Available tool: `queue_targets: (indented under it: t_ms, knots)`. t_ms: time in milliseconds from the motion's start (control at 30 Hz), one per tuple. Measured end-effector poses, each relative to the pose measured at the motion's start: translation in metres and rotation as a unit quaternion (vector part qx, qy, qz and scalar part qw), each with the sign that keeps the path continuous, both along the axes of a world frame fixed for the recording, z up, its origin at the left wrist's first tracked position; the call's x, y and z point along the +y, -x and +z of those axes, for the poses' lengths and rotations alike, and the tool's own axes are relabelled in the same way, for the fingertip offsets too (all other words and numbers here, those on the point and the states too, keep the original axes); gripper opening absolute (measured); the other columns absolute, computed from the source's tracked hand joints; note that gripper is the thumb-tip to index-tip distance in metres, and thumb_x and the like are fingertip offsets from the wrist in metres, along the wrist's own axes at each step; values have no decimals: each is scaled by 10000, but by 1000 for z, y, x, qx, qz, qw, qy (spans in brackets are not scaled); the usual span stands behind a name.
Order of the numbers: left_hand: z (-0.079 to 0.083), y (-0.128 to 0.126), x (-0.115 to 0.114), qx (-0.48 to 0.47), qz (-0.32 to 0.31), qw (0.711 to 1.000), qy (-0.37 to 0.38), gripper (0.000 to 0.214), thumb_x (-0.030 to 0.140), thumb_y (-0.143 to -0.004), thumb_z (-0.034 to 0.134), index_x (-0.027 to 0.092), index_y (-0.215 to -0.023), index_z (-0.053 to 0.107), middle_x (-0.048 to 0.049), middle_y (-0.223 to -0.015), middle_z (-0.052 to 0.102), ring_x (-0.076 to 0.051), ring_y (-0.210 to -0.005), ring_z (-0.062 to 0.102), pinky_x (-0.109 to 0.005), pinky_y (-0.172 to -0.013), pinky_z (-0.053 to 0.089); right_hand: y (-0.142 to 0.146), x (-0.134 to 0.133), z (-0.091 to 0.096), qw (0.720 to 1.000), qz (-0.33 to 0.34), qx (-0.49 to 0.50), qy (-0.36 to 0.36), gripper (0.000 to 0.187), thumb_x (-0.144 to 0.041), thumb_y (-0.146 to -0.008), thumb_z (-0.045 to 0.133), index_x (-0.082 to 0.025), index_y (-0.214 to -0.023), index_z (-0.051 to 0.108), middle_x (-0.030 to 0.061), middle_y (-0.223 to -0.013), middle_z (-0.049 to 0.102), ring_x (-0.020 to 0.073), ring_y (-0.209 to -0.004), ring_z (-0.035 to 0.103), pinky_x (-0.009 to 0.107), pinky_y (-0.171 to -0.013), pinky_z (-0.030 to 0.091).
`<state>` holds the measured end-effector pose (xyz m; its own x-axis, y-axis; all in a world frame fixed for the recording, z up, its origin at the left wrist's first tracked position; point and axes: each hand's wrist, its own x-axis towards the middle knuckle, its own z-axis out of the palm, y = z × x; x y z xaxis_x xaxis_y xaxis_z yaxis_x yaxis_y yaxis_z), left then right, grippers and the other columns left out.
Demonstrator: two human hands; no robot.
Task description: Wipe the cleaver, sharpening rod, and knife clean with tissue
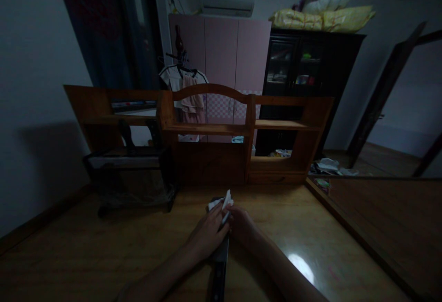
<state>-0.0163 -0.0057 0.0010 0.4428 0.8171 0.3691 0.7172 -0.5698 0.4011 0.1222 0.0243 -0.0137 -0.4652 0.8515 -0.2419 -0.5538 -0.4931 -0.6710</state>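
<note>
Both my hands meet at the middle of a wooden desk [103,251] in a dim room. My left hand [207,235] is curled, its fingers pressed against a crumpled white tissue [221,203]. My right hand [241,226] is closed beside it, touching the same tissue. Under the hands lies a long knife [220,265] flat on the desk, its dark handle pointing toward me and its blade running beneath the tissue.
A wooden shelf unit [214,129] stands at the desk's back edge. A black wire rack [131,168] sits at the back left. Behind are a pink wardrobe [221,53], a dark cabinet [304,72] with bedding on top, and an open door at right.
</note>
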Motion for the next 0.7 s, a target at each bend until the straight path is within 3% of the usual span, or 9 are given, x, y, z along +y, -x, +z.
queue_targets:
  t_ms: [433,700]
  knots:
    - [-5,-1,3,2,8,1000,-23,462,358,-974,372,239,-1420,379,-50,-1452,406,-204,-1362,327,-390,-1124,301,2,4,-8,999,-1,10,-32,144,-273,-712,624,-151,-788,640,-3,-602,623,128,-539,550,240,-600,404]
    - [-3,0,1,11,-2,1000,-25,488,348,-975,374,257,-1451,316,-32,-1473,375,-192,-1370,311,-382,-1130,292,2,4,-6,999,0,19,-35,159,-278,-719,630,-148,-808,646,0,-633,637,127,-554,557,232,-585,395]
